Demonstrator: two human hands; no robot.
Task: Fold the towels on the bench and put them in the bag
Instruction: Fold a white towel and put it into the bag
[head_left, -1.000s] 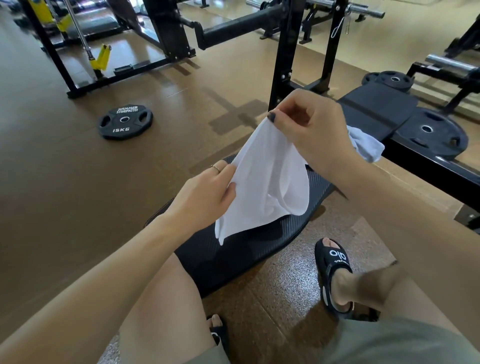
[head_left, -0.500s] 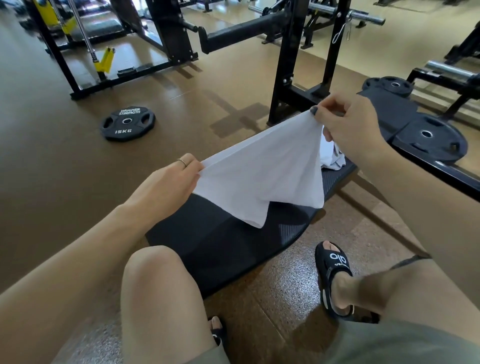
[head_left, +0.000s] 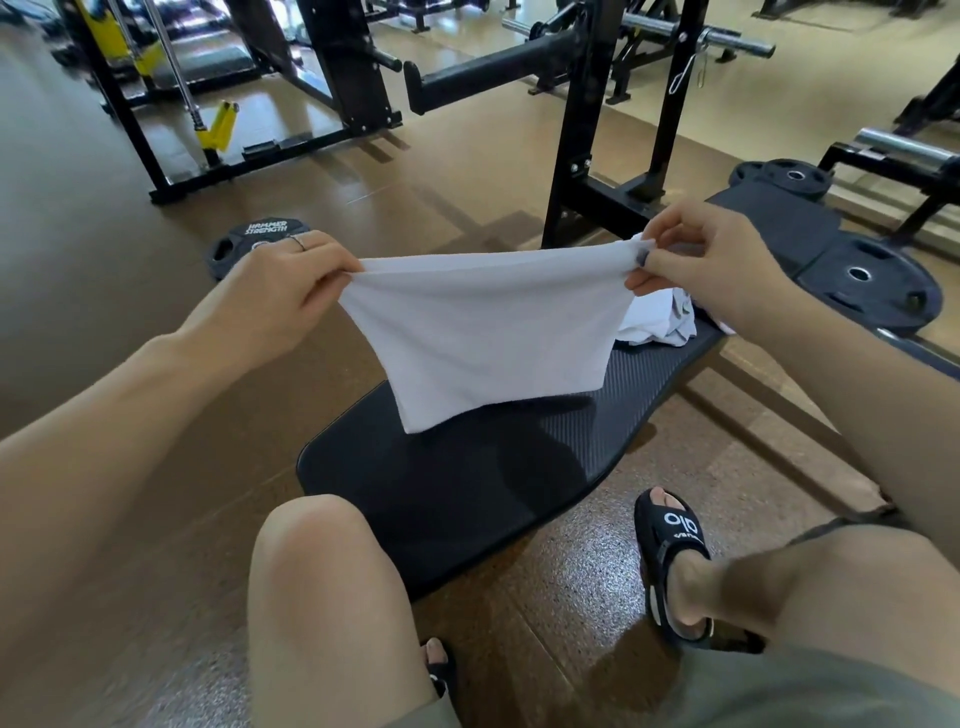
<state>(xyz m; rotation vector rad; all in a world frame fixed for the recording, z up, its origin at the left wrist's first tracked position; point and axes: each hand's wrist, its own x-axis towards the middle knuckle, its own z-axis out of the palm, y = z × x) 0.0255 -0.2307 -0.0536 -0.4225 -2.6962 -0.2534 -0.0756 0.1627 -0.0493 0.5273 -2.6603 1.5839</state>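
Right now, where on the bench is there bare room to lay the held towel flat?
Bare pad on the bench under the white towel, nearer the knee. The far end is crowded by the crumpled towels.

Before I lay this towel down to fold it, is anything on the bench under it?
Nothing visible: the bench pad below the held towel is bare. The other towels lie farther along, by the right hand.

Left hand (head_left: 291, 291) and right hand (head_left: 711, 260) each pinch a top corner of the white terry towel (head_left: 483, 332), stretched taut between them and hanging above the black textured bench pad (head_left: 467, 467). Behind it, a crumpled pile of white towels (head_left: 660, 322) lies on the pad's far end.
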